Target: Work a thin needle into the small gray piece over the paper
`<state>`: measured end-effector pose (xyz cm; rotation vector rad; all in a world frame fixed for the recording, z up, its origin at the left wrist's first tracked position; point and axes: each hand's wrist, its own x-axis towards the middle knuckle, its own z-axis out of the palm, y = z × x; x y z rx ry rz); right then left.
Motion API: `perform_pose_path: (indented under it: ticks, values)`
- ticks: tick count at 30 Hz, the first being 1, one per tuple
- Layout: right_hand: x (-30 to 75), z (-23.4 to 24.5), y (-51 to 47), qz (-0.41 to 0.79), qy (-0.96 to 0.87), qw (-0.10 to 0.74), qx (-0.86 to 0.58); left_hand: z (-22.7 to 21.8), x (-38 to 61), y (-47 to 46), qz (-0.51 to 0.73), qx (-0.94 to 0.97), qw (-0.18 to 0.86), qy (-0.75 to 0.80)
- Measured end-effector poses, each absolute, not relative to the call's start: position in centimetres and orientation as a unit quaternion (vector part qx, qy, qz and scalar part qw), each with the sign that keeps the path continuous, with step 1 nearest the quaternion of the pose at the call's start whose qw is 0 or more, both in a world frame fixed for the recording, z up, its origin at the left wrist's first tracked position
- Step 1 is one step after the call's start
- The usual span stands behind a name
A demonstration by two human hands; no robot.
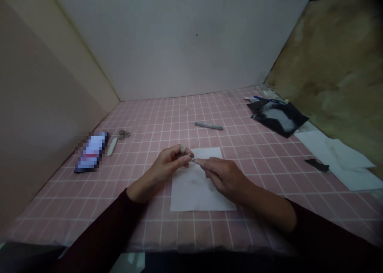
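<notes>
Over a white sheet of paper, my two hands meet at their fingertips. My left hand is closed in a pinch, thumb against the curled fingers; a small greyish piece shows at the tips, too small and dim to name. From the other side my right hand comes in with its fingers pressed together, the tips touching or almost touching that piece. Whatever the right fingers hold, if anything, is hidden. Grey smudges mark the paper beneath.
A grey stick lies beyond the paper. To the left are a phone, a pale flat stick and several small grey rings. Black sheets with white powder, white papers and a dark scrap lie right. Walls enclose the checked tabletop.
</notes>
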<state>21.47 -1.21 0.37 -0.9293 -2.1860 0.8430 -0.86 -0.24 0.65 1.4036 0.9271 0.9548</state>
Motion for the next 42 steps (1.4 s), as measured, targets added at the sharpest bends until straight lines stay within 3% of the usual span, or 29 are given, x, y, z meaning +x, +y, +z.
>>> perform_pose_path:
  ticks: [6,8,13,15,19,21,28,30,34,36,42]
  values:
    - [21.7,0.6,0.0,0.678,-0.595,0.225,-0.369,0.4,-0.7,-0.5,0.433,0.622,0.547,0.356]
    - [21.7,0.5,0.0,0.661,-0.613,0.233,-0.364,0.4,-0.7,-0.5,0.442,0.616,0.544,0.36]
    - [21.6,0.6,-0.9,0.401,-0.786,0.32,-0.344,0.3,-0.8,-0.2,0.439,0.588,0.55,0.399]
    - [21.7,1.0,-0.8,0.45,-0.762,0.305,-0.351,0.4,-0.9,-0.2,0.433,0.59,0.557,0.393]
    - [22.0,1.4,0.1,0.697,-0.57,0.225,-0.372,0.6,-0.9,-0.3,0.437,0.611,0.559,0.352]
    - [22.0,1.3,0.2,0.725,-0.538,0.213,-0.373,0.6,-0.9,-0.4,0.441,0.618,0.55,0.347]
    - [21.6,0.4,-1.1,0.389,-0.796,0.312,-0.344,0.3,-1.0,0.0,0.416,0.607,0.541,0.408]
    - [21.7,0.6,-0.8,0.453,-0.764,0.298,-0.35,0.2,-1.0,0.0,0.42,0.61,0.544,0.394]
    - [21.9,1.1,0.1,0.694,-0.579,0.221,-0.366,0.4,-0.8,-0.3,0.44,0.617,0.551,0.349]
    - [21.9,1.0,0.1,0.701,-0.571,0.22,-0.365,0.4,-0.8,-0.4,0.442,0.617,0.547,0.353]
    - [21.6,-0.1,-0.9,0.353,-0.82,0.313,-0.322,0.3,-0.8,-0.3,0.421,0.599,0.555,0.396]
